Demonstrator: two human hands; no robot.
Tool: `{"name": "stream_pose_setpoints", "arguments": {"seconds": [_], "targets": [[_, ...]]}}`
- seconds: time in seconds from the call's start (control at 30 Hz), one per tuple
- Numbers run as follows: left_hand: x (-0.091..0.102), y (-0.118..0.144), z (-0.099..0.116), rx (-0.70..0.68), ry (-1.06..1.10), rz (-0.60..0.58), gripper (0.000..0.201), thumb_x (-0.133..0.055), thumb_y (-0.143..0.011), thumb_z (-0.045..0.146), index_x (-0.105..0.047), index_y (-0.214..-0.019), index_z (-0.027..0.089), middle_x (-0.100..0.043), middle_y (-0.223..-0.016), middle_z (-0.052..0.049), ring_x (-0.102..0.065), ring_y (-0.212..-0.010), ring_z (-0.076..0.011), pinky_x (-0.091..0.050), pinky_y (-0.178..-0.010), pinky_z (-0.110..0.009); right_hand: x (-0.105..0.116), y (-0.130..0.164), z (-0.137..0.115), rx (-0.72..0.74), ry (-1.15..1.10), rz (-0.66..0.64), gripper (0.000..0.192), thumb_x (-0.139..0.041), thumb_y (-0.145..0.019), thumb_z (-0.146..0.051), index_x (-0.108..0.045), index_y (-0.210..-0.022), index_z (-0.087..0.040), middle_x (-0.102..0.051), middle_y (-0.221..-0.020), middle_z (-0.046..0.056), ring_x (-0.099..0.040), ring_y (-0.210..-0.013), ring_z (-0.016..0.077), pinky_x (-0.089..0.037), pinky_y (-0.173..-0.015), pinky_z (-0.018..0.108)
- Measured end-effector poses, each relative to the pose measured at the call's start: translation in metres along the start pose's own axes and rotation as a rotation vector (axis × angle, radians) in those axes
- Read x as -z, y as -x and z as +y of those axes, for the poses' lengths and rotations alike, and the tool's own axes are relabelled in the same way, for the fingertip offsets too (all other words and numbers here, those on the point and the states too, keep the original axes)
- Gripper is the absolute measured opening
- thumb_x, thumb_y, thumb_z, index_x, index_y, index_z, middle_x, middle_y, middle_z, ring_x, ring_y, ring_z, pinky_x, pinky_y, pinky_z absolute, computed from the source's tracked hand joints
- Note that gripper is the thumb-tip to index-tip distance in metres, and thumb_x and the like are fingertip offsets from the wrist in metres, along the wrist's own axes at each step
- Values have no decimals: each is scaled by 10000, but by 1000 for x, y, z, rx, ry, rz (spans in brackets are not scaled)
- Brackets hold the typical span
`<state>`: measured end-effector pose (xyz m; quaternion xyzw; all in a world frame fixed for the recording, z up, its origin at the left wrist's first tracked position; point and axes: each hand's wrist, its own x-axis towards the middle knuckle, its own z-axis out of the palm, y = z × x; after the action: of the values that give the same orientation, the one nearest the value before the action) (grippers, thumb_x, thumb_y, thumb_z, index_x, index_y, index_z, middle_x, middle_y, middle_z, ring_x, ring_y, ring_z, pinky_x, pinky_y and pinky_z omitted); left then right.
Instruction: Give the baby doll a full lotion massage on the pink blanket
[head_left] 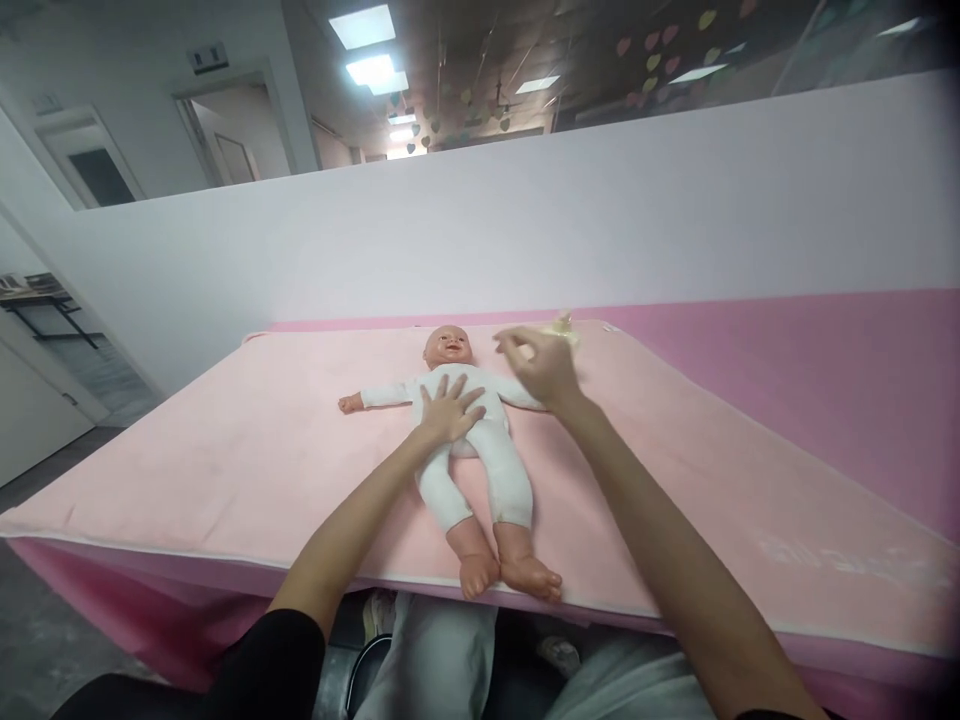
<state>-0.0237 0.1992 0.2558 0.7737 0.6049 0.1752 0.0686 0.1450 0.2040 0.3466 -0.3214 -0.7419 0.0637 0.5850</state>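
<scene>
A baby doll [510,475] in a white cloth bodysuit lies on its back, head toward the wall and bare feet at the table's near edge. My left hand [448,410] rests flat on the doll's belly with its fingers spread. Above the doll's arm, at the right of its head, my right hand [541,366] is raised with its fingers curled and the tips drawn together. Whether anything small is pinched there I cannot make out. Just behind that hand sits a pale yellow, see-through object [562,324], partly hidden by it.
A pink cloth [225,440] covers the table under the doll, with a darker pink surface [810,400] beyond it at right. A white low wall [525,230] rises along the back. Below the near edge are my legs [442,650].
</scene>
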Motion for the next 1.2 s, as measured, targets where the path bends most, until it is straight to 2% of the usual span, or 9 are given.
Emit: {"name": "stream_pose_setpoints", "arguments": {"seconds": [0.1, 0.17, 0.33, 0.53, 0.7, 0.8, 0.93, 1.1, 1.2], "targets": [[-2, -9, -2, 283, 64, 75, 671, -348, -859, 653, -287, -1464, 371, -98, -1595, -34, -27, -1432, -447, -111, -1027, -759, -30, 29, 14, 18, 89, -268, 228, -470, -827, -263, -686, -804, -195, -717, -892, 59, -653, -851, 198, -484, -806, 324], [-2, -14, -6, 351, 96, 103, 655, -323, -886, 603, -253, -1481, 338, -116, -1592, -61, -74, -1432, -437, -149, -1027, -749, -48, 51, 18, -8, 62, -363, 242, -455, -825, -257, -687, -802, -190, -714, -900, 71, -649, -868, 216, -487, -830, 355], [-2, -17, -25, 335, 132, 174, 529, -260, -945, 460, -313, -1455, 331, -230, -1566, -59, -232, -1417, -344, -190, -1063, -687, -71, 89, 20, -173, -158, -313, 276, -446, -847, -282, -713, -845, -214, -718, -964, 59, -662, -938, 209, -510, -889, 387], [-8, -12, -56, 265, 215, 259, 494, -213, -965, 358, -414, -1410, 286, -416, -1478, -39, -375, -1343, -259, -254, -1096, -558, -73, 77, 35, -93, -139, -727, 341, -439, -865, -275, -679, -1106, -250, -626, -1242, 45, -484, -1288, 227, -89, -1182, 561], [-12, -7, -66, 216, 247, 309, 488, -227, -967, 353, -454, -1386, 252, -450, -1454, -44, -395, -1338, -230, -281, -1099, -478, -82, 58, 51, -114, -16, -840, 402, -422, -912, -355, -571, -1274, -266, -428, -1446, 49, -275, -1419, 223, -19, -1172, 562], [-13, -7, -65, 170, 239, 324, 479, -244, -963, 333, -472, -1372, 232, -465, -1441, -58, -392, -1346, -218, -283, -1103, -460, -92, 54, 68, -140, 93, -784, 463, -433, -913, -419, -496, -1348, -272, -317, -1512, 43, -203, -1444, 233, -31, -1173, 549], [-12, -2, -63, -22, 194, 340, 469, -262, -950, 279, -480, -1363, 236, -477, -1432, -51, -384, -1355, -183, -278, -1121, -445, -104, 61, 95, -355, 176, -468, 584, -426, -896, -521, -432, -1396, -218, -330, -1508, 99, -252, -1425, 257, -105, -1173, 543], [-3, 2, -59, -605, 147, 29, 459, -267, -942, 271, -564, -1292, 247, -522, -1390, -32, -417, -1335, -136, -220, -1178, -377, -103, 74, 111, -570, 43, -219, 546, -367, -904, -465, -489, -1346, -168, -431, -1447, 105, -347, -1383, 229, -193, -1187, 451], [6, -2, -52, -732, 98, -57, 455, -299, -954, 337, -514, -1345, 252, -462, -1441, -39, -368, -1372, -157, -184, -1190, -385, -97, 77, 111, -612, -47, -136, 486, -327, -897, -372, -552, -1280, -176, -517, -1376, 83, -442, -1317, 210, -286, -1156, 420]]}}
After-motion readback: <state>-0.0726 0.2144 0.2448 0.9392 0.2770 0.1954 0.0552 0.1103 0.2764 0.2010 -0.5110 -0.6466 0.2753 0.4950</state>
